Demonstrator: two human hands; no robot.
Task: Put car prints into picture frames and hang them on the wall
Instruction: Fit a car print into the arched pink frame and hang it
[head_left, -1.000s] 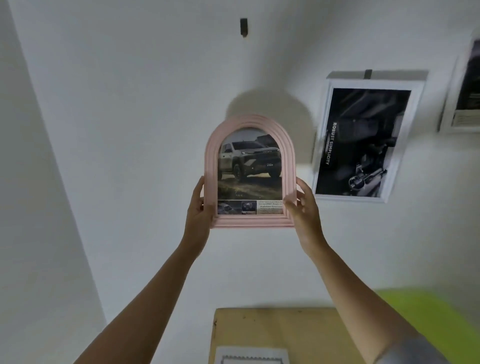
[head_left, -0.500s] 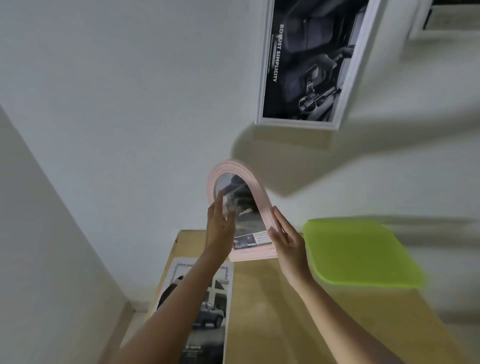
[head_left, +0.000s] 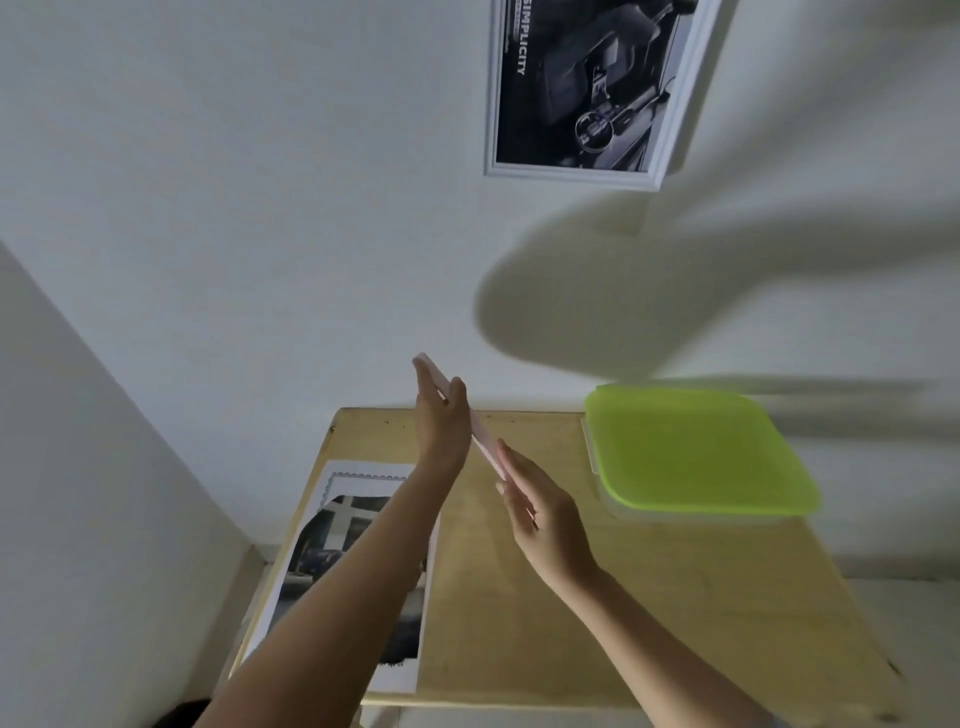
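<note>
A pale wooden table stands in the corner of a white-walled room, where a person is partway through framing car prints and hanging them. Nearest the camera, a loose car print with a scalloped border lies flat along the table's left side, partly under the left forearm and not yet framed. Above the middle of the table two hands carry a pink frame turned edge-on to the lens, so only a thin strip shows and its picture cannot be seen. The left hand lies flat against the frame's upper part, fingers straight and together. The right hand meets its lower end with fingers stretched along it, and whether either thumb hooks round the far side is hidden. Beyond, a container with a lime-green lid sits at the table's right rear, apart from the frame. On the wall above hangs a white frame holding a dark print of a car interior – one piece apparently done. The pink frame looks to be between table and wall. The next move calls for a surer two-handed hold, then lining its hanger up with a wall fixing – none is in view
</note>
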